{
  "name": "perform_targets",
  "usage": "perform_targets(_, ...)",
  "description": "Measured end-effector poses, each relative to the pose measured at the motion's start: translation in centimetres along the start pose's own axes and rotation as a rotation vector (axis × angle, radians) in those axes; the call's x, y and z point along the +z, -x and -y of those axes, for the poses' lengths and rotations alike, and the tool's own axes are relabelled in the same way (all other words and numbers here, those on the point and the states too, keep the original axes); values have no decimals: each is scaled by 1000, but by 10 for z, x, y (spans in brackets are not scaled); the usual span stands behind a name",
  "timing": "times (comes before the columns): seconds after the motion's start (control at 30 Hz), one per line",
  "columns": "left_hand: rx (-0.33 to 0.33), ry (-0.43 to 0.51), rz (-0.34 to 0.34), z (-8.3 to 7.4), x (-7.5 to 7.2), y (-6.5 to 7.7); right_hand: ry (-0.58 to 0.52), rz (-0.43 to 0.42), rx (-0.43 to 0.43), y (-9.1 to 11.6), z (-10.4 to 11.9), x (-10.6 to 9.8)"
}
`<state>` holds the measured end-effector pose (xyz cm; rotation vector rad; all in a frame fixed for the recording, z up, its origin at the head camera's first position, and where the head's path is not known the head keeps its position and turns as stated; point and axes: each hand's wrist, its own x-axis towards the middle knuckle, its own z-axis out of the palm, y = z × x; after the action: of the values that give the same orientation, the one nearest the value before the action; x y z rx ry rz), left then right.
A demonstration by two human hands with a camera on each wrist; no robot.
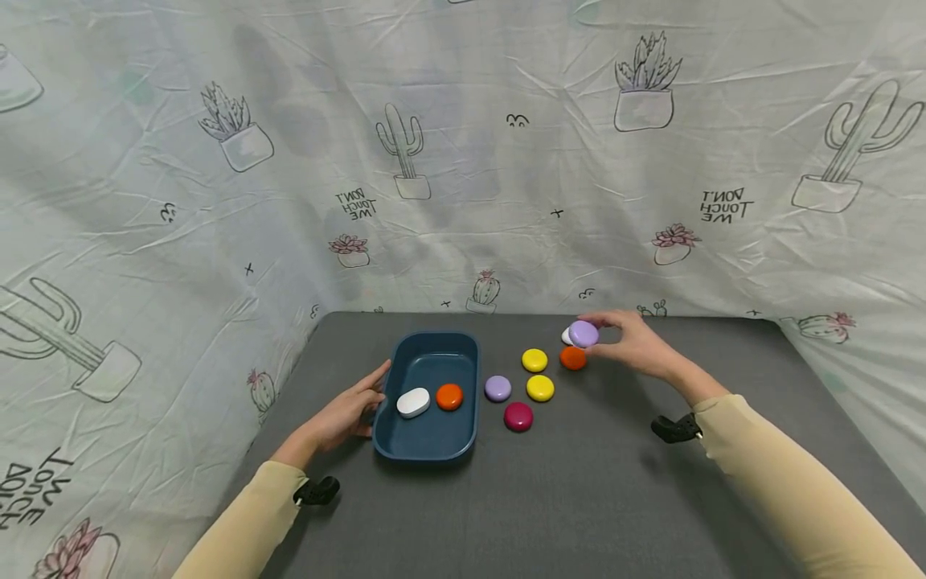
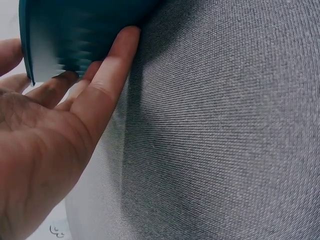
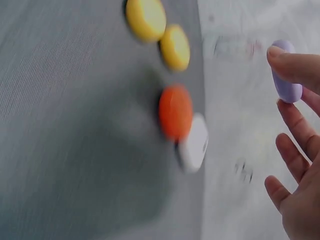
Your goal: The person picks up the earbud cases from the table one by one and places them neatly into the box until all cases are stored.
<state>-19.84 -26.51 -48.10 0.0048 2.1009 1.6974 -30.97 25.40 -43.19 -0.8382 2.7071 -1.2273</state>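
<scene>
My right hand [image 1: 628, 344] pinches a rounded lilac disc [image 1: 583, 334] between thumb and fingers. In the right wrist view the disc [image 3: 287, 75] is raised, its edge toward the camera, and the remaining fingers are spread. Below it are an orange disc [image 1: 573, 359] and a white piece [image 1: 567, 335], partly hidden. At the left, my left hand [image 1: 346, 414] touches the outer side of a dark blue tray [image 1: 425, 450], its fingers [image 2: 112, 70] fairly straight along the wall. Inside the tray lie a white oval piece [image 1: 413, 403] and an orange disc [image 1: 449, 396].
Between tray and right hand lie two yellow discs [image 1: 534, 360], another lilac disc [image 1: 497, 388] and a dark red disc [image 1: 518, 416]. The grey table [image 1: 550, 515] ends at a light curtain [image 1: 492, 161] printed with potted plants.
</scene>
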Motion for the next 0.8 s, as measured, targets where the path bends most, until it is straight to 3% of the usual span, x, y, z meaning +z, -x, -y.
perform_targets(0.3,20,-24,11,0,-2,3,-97,142,-50,-31,49,37)
perform_targets(0.47,17,-25,27,-1,-5,0,-83,194,-116,-49,69,56)
perform_targets(0.6,13,-25,30,-2,-7,-1,-85,226,-123,-60,83,70)
perform_targets(0.8,5,-24,27,-3,-10,-3,3,268,-150,-75,101,93)
